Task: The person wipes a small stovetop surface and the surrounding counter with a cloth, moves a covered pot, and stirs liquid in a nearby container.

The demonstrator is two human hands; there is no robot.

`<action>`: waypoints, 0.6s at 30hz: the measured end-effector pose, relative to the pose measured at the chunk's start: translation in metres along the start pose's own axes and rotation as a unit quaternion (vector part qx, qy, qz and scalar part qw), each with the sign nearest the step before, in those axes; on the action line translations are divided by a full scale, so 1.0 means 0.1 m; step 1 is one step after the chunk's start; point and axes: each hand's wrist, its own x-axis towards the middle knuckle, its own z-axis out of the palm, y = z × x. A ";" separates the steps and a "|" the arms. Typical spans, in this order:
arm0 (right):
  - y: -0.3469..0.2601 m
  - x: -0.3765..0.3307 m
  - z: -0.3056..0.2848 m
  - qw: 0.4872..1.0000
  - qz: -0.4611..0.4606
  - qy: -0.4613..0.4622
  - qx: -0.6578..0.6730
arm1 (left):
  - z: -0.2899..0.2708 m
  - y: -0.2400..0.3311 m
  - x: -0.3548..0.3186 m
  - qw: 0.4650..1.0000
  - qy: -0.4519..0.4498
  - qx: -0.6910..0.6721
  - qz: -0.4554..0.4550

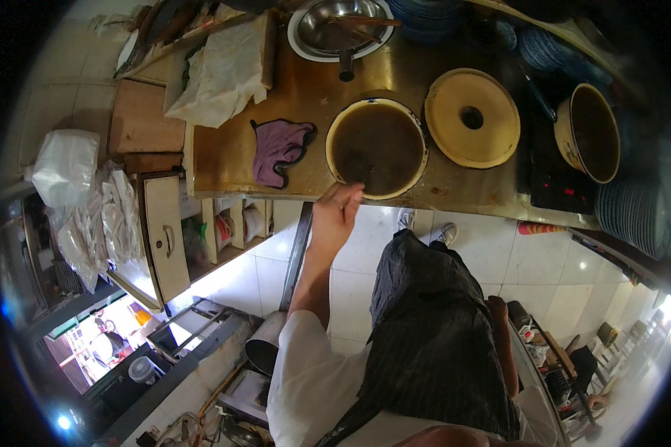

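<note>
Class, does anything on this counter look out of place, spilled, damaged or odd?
Only mildly: the purple cloth lies crumpled on the counter rather than flat, and dark marks on the rim of the pot by the left hand may be chipped enamel.

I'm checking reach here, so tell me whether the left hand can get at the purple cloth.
Probably yes: the left hand is at the pot's near rim; the purple cloth lies nearby, uncovered, with only bare counter between.
</note>
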 end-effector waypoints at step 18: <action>-0.25 0.11 -0.13 0.991 -0.010 -0.034 0.128 | -0.21 0.32 -0.37 0.963 -0.091 0.187 0.174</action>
